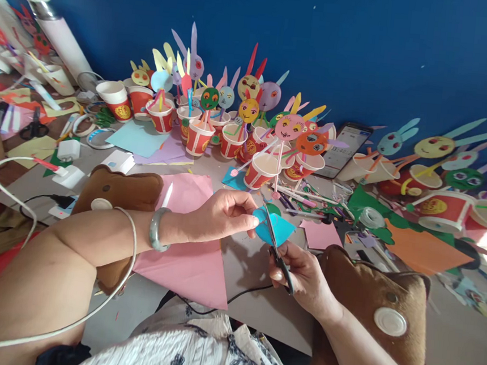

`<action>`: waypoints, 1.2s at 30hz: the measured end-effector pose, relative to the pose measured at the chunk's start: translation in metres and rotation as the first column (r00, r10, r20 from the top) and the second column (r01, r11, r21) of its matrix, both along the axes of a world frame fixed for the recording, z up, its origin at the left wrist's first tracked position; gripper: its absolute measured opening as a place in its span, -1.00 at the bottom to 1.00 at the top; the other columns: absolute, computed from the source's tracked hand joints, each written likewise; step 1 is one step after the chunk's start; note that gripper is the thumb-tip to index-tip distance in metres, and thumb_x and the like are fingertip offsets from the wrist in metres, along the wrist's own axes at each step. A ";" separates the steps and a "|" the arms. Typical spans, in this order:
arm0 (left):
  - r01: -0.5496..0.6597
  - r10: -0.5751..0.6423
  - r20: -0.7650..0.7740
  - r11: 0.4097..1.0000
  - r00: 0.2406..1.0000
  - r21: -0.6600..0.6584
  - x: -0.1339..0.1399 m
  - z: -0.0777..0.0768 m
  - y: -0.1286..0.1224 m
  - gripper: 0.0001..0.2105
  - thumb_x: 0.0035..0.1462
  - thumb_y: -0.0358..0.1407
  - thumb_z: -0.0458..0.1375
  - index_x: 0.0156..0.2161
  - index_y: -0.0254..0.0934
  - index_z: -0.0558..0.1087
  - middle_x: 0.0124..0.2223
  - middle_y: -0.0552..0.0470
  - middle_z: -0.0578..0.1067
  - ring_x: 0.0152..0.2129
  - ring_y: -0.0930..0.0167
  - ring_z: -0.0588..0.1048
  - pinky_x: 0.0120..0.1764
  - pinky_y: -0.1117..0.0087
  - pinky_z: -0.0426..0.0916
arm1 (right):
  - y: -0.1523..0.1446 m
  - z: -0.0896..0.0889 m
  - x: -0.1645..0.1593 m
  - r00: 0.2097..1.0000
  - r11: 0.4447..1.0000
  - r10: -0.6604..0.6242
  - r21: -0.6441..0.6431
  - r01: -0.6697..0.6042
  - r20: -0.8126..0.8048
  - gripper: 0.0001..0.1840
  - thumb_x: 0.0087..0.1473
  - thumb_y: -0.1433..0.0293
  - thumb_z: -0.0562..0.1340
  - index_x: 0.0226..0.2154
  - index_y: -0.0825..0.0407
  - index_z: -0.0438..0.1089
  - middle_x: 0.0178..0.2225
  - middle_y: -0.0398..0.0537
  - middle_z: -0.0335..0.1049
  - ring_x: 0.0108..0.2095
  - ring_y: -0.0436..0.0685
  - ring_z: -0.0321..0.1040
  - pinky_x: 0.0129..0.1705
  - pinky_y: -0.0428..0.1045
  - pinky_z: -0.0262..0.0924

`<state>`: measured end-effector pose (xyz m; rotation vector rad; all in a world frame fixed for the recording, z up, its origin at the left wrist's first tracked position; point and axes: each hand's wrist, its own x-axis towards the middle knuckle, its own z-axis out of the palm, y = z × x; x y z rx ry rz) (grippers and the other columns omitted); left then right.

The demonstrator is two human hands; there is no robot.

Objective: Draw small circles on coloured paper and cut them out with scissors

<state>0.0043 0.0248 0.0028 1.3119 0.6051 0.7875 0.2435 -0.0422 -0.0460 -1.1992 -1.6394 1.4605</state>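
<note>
Floral blouse by near table edge; blue paper, likely flimsy, is aptly rim-pinched by left hand, scissors finger-gripped in right hand.

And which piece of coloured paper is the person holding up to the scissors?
The bright blue piece pinched in the left hand, with scissors in the right hand across it; the large pink sheet and orange sheet lie on the table.
</note>
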 end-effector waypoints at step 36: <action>-0.072 0.072 0.004 0.997 0.997 0.040 -0.003 0.002 0.003 -0.94 0.10 -0.37 0.17 -0.36 -0.31 0.38 -0.44 0.11 0.45 -0.45 0.50 0.54 -0.35 0.48 0.41 | -0.001 0.007 -0.002 0.999 1.000 -0.023 0.017 0.023 0.029 -0.47 -0.07 -0.07 0.37 -0.49 0.00 0.22 -0.66 -0.24 0.28 -0.65 -0.05 0.14 -0.57 -0.09 0.04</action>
